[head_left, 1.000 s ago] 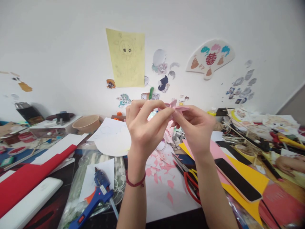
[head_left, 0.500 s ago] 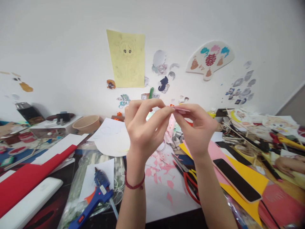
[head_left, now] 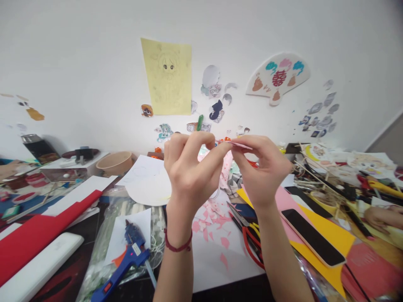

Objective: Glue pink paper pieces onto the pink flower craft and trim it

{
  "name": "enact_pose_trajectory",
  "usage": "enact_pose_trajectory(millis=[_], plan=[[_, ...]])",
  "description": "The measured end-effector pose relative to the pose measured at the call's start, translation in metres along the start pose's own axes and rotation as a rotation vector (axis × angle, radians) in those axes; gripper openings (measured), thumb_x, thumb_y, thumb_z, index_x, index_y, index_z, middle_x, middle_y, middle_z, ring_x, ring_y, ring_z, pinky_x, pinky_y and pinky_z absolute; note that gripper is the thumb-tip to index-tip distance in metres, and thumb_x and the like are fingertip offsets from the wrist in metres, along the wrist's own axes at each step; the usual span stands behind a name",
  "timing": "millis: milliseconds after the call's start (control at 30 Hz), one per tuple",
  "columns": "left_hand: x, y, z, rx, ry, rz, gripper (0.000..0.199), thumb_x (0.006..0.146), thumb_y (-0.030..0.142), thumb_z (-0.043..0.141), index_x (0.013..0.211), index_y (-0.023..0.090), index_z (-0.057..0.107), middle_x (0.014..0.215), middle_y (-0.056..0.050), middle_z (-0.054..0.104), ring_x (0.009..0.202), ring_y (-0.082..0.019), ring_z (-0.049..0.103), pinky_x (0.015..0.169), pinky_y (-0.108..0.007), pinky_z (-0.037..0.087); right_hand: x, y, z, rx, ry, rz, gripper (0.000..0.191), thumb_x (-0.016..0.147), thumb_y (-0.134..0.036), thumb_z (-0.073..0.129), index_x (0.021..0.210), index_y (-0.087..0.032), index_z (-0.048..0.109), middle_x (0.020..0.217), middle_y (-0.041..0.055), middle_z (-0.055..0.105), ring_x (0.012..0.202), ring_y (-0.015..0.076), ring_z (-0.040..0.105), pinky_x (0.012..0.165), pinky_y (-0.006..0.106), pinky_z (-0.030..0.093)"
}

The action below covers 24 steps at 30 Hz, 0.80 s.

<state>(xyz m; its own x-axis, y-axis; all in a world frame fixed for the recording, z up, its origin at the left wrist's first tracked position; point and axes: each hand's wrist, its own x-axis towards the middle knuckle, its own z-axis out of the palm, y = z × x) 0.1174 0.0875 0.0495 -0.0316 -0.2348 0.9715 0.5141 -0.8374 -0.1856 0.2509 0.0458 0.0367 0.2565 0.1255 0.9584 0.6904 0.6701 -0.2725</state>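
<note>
A small piece of pink paper (head_left: 242, 145) is held up between my two hands above the table. My left hand (head_left: 190, 167) pinches its left end, thumb and forefinger closed on it. With thumb against fingers, my right hand (head_left: 262, 170) grips the right end. The paper is seen nearly edge-on, so its shape is hard to make out. Below my hands, pink paper scraps (head_left: 214, 218) are scattered over a white sheet (head_left: 210, 268). Red-handled scissors (head_left: 252, 243) lie beside my right forearm.
On the left lie a blue glue gun (head_left: 132, 253), a white power bank (head_left: 44, 266) and red card (head_left: 47, 226). A phone (head_left: 313, 237) rests on yellow card (head_left: 333, 226) at right. Another person's hand (head_left: 382, 218) is at the far right edge.
The pink paper has tilted and now shows more edge-on. My left fingers have bent slightly, and my right hand has shifted a little to the right.
</note>
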Motion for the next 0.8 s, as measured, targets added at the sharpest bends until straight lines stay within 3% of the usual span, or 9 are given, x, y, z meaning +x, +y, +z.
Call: enact_pose_trajectory(millis=[267, 567, 800], plan=[[-0.0018, 0.0030, -0.0017, 0.041, -0.096, -0.042, 0.030, 0.084, 0.006, 0.065, 0.100, 0.030, 0.074, 0.086, -0.003, 0.066, 0.083, -0.022, 0.049, 0.071, -0.036, 0.037, 0.0005, 0.0047, 0.0005, -0.052, 0.019, -0.092, 0.018, 0.088, -0.010, 0.070, 0.097, -0.025, 0.075, 0.092, 0.0024, 0.076, 0.083, 0.0176, 0.071, 0.074, 0.036, 0.063], [-0.0007, 0.0072, -0.0039, 0.007, -0.148, -0.112, 0.027, 0.082, 0.005, 0.062, 0.093, 0.028, 0.072, 0.090, -0.006, 0.065, 0.085, -0.025, 0.047, 0.073, -0.039, 0.035, 0.0010, 0.0048, -0.0010, -0.110, -0.013, -0.127, 0.022, 0.089, -0.008, 0.067, 0.101, -0.025, 0.076, 0.096, 0.0032, 0.077, 0.086, 0.0182, 0.071, 0.075, 0.035, 0.062], [-0.0016, 0.0071, -0.0054, 0.008, -0.184, -0.126, 0.030, 0.080, 0.006, 0.061, 0.098, 0.028, 0.072, 0.094, -0.006, 0.065, 0.087, -0.026, 0.047, 0.076, -0.041, 0.036, -0.0021, 0.0036, 0.0008, -0.048, -0.006, -0.064, 0.023, 0.092, -0.011, 0.064, 0.105, -0.026, 0.077, 0.098, 0.0029, 0.078, 0.087, 0.0181, 0.074, 0.073, 0.035, 0.064]])
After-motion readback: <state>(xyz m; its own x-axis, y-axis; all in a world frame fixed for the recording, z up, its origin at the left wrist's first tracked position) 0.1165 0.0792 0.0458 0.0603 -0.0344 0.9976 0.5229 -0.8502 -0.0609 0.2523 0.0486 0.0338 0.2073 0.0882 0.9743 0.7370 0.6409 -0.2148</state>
